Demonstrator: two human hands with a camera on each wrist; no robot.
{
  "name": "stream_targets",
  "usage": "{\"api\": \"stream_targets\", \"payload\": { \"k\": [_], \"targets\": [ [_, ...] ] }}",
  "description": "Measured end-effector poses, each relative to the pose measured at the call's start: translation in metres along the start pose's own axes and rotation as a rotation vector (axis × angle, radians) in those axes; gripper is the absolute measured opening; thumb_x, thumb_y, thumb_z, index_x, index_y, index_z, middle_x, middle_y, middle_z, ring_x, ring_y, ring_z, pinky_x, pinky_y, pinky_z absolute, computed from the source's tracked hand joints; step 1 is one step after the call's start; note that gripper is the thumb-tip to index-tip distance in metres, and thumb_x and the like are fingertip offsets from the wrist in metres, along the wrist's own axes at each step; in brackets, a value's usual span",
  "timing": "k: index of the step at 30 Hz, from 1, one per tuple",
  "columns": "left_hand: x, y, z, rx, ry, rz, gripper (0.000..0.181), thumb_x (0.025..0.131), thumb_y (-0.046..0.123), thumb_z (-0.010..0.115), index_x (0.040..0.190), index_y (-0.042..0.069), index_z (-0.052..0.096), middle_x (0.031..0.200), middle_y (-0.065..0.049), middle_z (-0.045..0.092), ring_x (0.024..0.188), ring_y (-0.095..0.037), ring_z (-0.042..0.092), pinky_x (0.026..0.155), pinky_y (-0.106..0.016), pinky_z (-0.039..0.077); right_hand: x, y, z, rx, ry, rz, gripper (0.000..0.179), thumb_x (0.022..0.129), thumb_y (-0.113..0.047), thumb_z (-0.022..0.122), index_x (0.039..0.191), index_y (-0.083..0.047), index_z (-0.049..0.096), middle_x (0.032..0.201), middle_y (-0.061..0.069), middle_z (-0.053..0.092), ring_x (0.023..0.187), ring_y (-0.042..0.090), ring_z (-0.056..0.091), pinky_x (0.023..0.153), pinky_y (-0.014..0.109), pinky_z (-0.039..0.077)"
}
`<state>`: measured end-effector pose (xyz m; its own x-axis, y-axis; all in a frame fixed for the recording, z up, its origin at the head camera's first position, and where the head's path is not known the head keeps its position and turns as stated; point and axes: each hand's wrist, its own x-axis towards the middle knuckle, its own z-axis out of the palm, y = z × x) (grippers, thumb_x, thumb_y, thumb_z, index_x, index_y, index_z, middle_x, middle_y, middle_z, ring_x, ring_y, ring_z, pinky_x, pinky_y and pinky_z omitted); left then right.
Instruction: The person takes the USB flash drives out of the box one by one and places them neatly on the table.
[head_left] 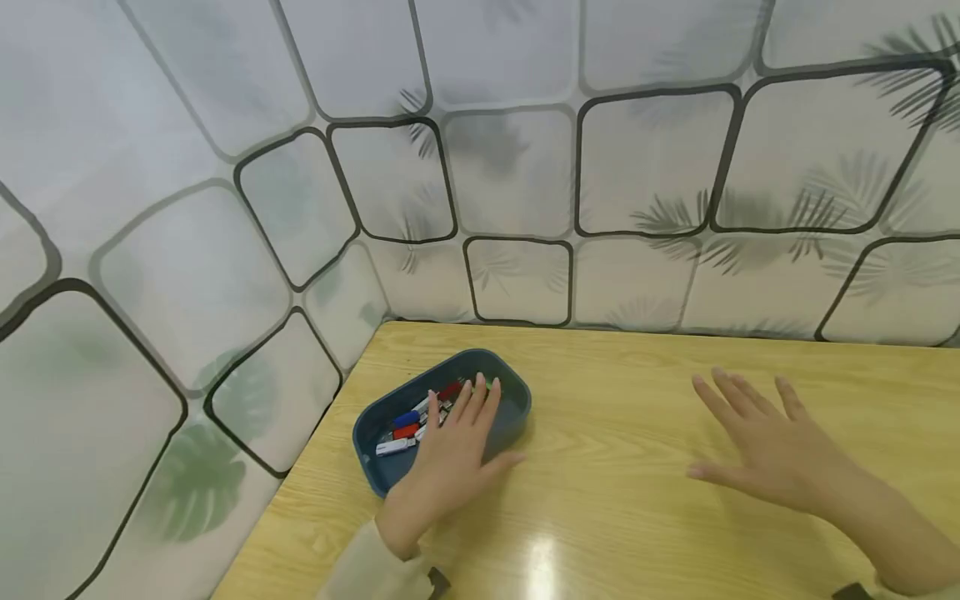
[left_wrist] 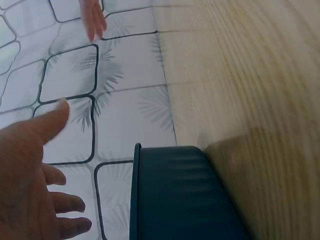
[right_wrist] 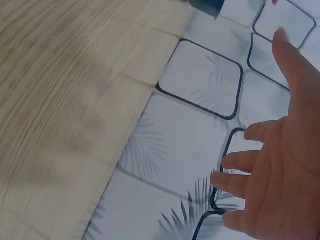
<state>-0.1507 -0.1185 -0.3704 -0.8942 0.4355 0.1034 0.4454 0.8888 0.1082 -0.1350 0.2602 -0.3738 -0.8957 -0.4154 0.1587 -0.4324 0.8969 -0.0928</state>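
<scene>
My left hand (head_left: pixel 457 446) hovers over the near right side of a dark blue plastic bin (head_left: pixel 517 417), fingers spread and holding nothing. Inside the bin lie several markers, among them a white one (head_left: pixel 393 447), a blue-capped one (head_left: pixel 406 419) and a red-capped one (head_left: pixel 406 431); my fingers hide part of the pile. In the left wrist view the bin's outer wall (left_wrist: pixel 180 195) stands beside the hand. My right hand (head_left: pixel 780 454) is held above the table on the right, fingers apart, with nothing in its grasp.
The light wooden table (head_left: pixel 600 500) runs up to a patterned cloth wall (head_left: pixel 517 275) at the back. Another patterned wall (head_left: pixel 195 275) closes in on the left, near the bin.
</scene>
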Motion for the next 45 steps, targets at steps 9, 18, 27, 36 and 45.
{"api": "stream_targets", "payload": {
  "k": [9, 18, 27, 36, 45],
  "targets": [
    [-0.033, -0.021, 0.004, -0.091, 0.023, -0.135, 0.085, 0.091, 0.059, 0.047, 0.151, 0.009, 0.015, 0.157, -0.015, 0.012, 0.144, -0.032, 0.013, 0.109, -0.068, 0.005, 0.025, -0.025, 0.0, 0.085, -0.042, -0.04, 0.094, 0.084, -0.064, 0.054, 0.151, -0.008, 0.017, 0.152, 0.024, 0.025, 0.135, 0.044, 0.03, 0.115, 0.055, -0.006],
    [-0.05, -0.042, -0.016, -0.153, 0.058, -0.243, 0.085, 0.092, 0.053, 0.049, 0.15, 0.003, 0.012, 0.156, -0.02, 0.009, 0.144, -0.037, 0.009, 0.105, -0.072, 0.005, 0.061, -0.046, -0.003, 0.06, -0.039, -0.065, 0.091, 0.086, -0.068, 0.046, 0.149, -0.005, 0.023, 0.15, 0.019, 0.033, 0.135, 0.039, 0.035, 0.108, 0.067, 0.013],
    [-0.069, -0.058, -0.021, -0.357, -0.052, -0.365, 0.087, 0.096, 0.046, 0.048, 0.148, -0.005, 0.0, 0.153, -0.029, -0.011, 0.141, -0.045, -0.01, 0.107, -0.069, 0.002, 0.096, -0.074, 0.005, 0.117, -0.102, -0.095, 0.092, 0.087, -0.07, 0.041, 0.148, -0.004, 0.024, 0.148, 0.016, 0.038, 0.134, 0.036, 0.038, 0.109, 0.066, 0.01],
    [-0.076, -0.072, -0.011, -0.501, -0.041, -0.498, 0.085, 0.101, 0.024, 0.045, 0.133, -0.025, -0.017, 0.14, -0.044, -0.025, 0.132, -0.057, -0.019, 0.107, -0.066, 0.001, 0.13, -0.095, 0.02, 0.203, -0.233, -0.059, 0.09, 0.089, -0.069, 0.038, 0.146, -0.001, 0.029, 0.141, 0.014, 0.048, 0.127, 0.031, 0.048, 0.111, 0.061, 0.016],
    [-0.08, -0.075, -0.002, -0.578, -0.197, -0.606, 0.072, 0.101, 0.017, 0.039, 0.132, -0.029, -0.006, 0.141, -0.047, -0.004, 0.133, -0.056, 0.005, 0.107, -0.064, 0.012, 0.155, -0.12, 0.031, 0.406, -0.365, 0.045, 0.084, 0.091, -0.062, 0.045, 0.142, 0.004, 0.034, 0.139, 0.02, 0.048, 0.122, 0.037, 0.051, 0.093, 0.052, 0.047]
  ]
}}
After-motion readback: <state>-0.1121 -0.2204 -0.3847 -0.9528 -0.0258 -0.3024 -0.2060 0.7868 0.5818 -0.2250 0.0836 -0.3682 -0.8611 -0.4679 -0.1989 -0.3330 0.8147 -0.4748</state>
